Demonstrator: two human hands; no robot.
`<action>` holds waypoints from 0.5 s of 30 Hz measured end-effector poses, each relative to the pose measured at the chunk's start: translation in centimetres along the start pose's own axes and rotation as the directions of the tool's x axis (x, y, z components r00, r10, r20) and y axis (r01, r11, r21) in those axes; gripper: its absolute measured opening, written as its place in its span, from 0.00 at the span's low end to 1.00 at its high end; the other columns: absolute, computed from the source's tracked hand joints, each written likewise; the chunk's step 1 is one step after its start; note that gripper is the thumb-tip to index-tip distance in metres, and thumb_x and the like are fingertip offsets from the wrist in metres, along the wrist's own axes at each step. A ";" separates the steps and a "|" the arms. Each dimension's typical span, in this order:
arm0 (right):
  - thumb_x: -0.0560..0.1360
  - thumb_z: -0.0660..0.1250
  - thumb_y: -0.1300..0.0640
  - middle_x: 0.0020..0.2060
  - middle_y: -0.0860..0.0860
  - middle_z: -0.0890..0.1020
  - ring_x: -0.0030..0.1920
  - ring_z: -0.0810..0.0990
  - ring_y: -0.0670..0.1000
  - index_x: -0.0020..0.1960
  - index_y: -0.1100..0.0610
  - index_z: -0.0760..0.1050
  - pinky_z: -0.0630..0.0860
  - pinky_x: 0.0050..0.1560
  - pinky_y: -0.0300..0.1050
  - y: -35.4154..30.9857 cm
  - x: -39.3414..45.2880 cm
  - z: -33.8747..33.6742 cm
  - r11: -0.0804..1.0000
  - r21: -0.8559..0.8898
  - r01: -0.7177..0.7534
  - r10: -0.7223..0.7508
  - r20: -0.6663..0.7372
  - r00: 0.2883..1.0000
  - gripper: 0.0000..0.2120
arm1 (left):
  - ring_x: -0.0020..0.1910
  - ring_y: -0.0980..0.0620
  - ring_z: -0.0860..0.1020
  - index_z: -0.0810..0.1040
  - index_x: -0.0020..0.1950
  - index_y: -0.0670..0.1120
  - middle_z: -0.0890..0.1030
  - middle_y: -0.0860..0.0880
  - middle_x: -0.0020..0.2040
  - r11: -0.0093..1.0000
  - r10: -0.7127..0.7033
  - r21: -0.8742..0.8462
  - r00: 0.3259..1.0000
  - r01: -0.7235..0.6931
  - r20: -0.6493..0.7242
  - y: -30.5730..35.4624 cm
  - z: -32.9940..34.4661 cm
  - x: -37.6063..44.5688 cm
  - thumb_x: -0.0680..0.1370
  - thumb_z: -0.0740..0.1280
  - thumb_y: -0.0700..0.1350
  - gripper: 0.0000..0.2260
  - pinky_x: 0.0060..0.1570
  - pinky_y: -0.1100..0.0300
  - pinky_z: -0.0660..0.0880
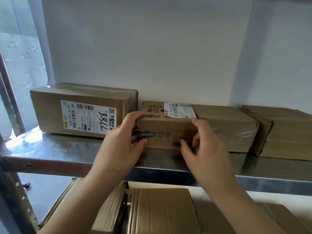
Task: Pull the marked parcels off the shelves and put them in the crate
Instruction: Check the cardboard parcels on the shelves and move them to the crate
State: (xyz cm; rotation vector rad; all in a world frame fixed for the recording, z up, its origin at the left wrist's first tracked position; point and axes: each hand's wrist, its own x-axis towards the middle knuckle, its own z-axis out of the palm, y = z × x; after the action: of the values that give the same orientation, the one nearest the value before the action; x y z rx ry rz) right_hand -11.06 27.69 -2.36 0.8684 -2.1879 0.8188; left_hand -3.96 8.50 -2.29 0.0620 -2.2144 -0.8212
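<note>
A small brown cardboard parcel (166, 127) with a white shipping label on its top sits on the steel shelf (67, 149). My left hand (121, 139) grips its left end, thumb on the front face and fingers over the top corner. My right hand (200, 141) holds its right end, fingers on the top edge and thumb low on the front. To the left stands a larger parcel (84, 110) whose label bears a handwritten 7786. The crate is not in view.
Two more brown boxes (233, 125) (287, 132) stand to the right on the same shelf, the nearer one touching the held parcel. Several cardboard boxes (162, 211) fill the shelf below. A metal upright (10, 183) frames the left side; a white wall is behind.
</note>
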 end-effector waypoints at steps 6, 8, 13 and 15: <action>0.75 0.65 0.52 0.40 0.39 0.73 0.30 0.71 0.35 0.56 0.48 0.65 0.72 0.29 0.29 -0.2 -0.3 -0.1 0.997 -0.008 0.077 -0.078 -0.064 0.995 0.13 | 0.49 0.64 0.76 0.64 0.61 0.60 0.74 0.60 0.54 0.999 0.049 0.017 0.999 -0.049 -0.003 -0.1 -0.2 0.0 0.74 0.72 0.41 0.25 0.41 0.77 0.72; 0.75 0.65 0.52 0.39 0.39 0.73 0.29 0.72 0.37 0.54 0.48 0.65 0.74 0.27 0.32 -0.1 -0.3 -0.1 0.997 -0.015 0.075 -0.076 -0.065 0.995 0.11 | 0.49 0.64 0.77 0.64 0.60 0.60 0.75 0.60 0.54 0.998 0.062 0.005 0.998 -0.062 0.007 0.0 -0.3 0.0 0.74 0.72 0.41 0.24 0.43 0.78 0.73; 0.76 0.67 0.53 0.42 0.41 0.78 0.34 0.76 0.40 0.49 0.50 0.71 0.76 0.31 0.34 0.1 -0.1 0.1 0.998 -0.048 0.046 -0.044 0.042 0.998 0.06 | 0.51 0.61 0.78 0.69 0.59 0.54 0.77 0.59 0.54 0.999 0.040 0.029 0.999 -0.041 0.033 0.1 -0.2 0.1 0.74 0.72 0.44 0.17 0.44 0.76 0.75; 0.76 0.68 0.52 0.44 0.44 0.80 0.38 0.75 0.39 0.46 0.50 0.75 0.71 0.34 0.30 0.3 0.0 0.3 0.998 -0.058 0.039 -0.033 0.102 0.994 0.03 | 0.52 0.61 0.78 0.70 0.59 0.53 0.78 0.58 0.55 0.998 0.023 0.059 0.998 -0.027 0.056 -0.1 0.0 0.2 0.74 0.72 0.45 0.17 0.43 0.75 0.74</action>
State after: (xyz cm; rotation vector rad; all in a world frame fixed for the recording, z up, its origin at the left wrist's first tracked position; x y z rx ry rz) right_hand -11.36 27.70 -2.63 0.9347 -2.2658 0.7022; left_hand -4.13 8.39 -2.17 0.0409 -2.2874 -0.7515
